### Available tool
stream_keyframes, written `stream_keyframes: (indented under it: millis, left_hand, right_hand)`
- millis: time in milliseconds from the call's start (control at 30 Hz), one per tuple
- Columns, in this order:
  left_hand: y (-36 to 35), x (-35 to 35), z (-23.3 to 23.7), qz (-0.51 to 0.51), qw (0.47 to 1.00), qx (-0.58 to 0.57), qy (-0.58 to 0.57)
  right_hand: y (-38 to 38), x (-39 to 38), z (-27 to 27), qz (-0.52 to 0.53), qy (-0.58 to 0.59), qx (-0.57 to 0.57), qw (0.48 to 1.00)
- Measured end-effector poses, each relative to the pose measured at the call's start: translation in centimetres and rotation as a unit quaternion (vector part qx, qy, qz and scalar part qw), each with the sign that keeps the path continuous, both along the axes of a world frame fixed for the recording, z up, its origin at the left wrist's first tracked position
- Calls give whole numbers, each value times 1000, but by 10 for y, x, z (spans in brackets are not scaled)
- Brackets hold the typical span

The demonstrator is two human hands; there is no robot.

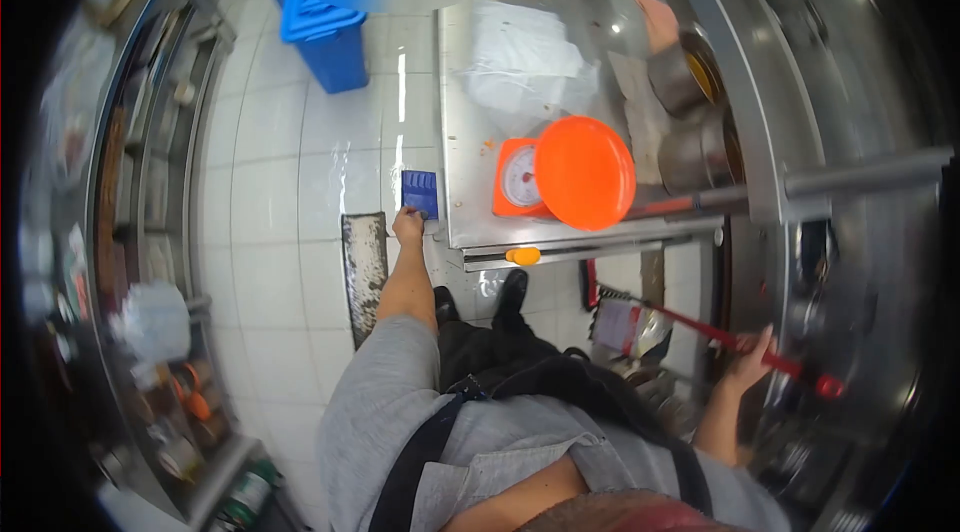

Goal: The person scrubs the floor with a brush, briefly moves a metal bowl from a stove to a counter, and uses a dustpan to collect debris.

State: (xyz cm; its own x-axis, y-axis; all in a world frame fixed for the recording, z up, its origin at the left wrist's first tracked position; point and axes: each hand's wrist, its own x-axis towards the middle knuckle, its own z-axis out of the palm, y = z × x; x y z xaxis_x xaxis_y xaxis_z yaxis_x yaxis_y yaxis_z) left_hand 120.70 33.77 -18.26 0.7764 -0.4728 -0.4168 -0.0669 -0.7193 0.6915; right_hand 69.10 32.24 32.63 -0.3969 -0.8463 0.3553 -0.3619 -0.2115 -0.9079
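Note:
My left hand is closed on the near edge of a flat blue plastic piece that looks like a small dustpan with ridges. It is over the tiled floor, just left of the steel table's corner. On the right, my right hand is wrapped around the red handle of a long-handled brush. The handle slants down to the right and ends in a red knob. Its other end reaches a dark, notched head under the table edge, only partly visible.
An orange kitchen scale with a round orange pan stands on the steel table, near a white plastic sheet and metal pots. Blue bins stand on the floor ahead. A shelf rack lines the left.

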Motion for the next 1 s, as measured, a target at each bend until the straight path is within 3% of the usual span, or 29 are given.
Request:
stream_keyframes:
  millis: [100, 167, 233, 267, 300, 333, 367, 400, 433, 467, 533, 600, 733, 900, 1000]
  left_hand:
    - [-6, 1, 16, 0, 1000, -4, -1]
    - [0, 1, 20, -28, 999, -22, 23]
    - [12, 9, -16, -39, 991, -106, 70]
    - [22, -8, 25, 70, 947, -201, 240]
    - [35, -9, 36, -130, 990, -46, 9]
    - [48, 2, 1, -146, 988, 15, 51]
    - [64, -13, 35, -181, 979, 95, 27]
    - [83, -14, 20, -223, 964, 146, 9]
    - [101, -25, 36, -194, 956, 186, 121]
    - [115, -35, 40, -229, 938, 221, 138]
    - [138, -46, 32, -440, 849, 292, 24]
    - [138, -62, 8, -644, 686, 309, -140]
    - [99, -112, 81, -619, 734, 281, 2]
    - [24, -202, 142, -657, 724, 200, 66]
    - [-21, -265, 177, -675, 714, 176, 63]
  right_hand:
    - [2, 2, 5, -111, -36, 19, 993]
    - [5, -29, -4, -62, -35, -12, 997]
    - [7, -36, -1, -66, -67, -48, 994]
    - [9, -45, -1, -87, -76, -58, 992]
    - [11, -51, 1, -80, -77, -79, 991]
    - [13, -61, 1, -85, -87, -85, 989]
    - [15, -70, 1, -90, -100, -85, 987]
    - [17, -77, 2, -95, -114, -86, 985]
    - [21, -80, 7, -107, -119, -98, 982]
    - [23, -87, 7, -118, -128, -93, 980]
    - [23, -107, 6, -136, -125, -143, 972]
    - [22, -127, 1, -148, -137, -162, 966]
    - [13, -142, -11, -111, -132, -200, 965]
    - [-17, -185, -44, -80, -49, -187, 978]
    - [-29, -214, -30, 23, 13, -206, 978]
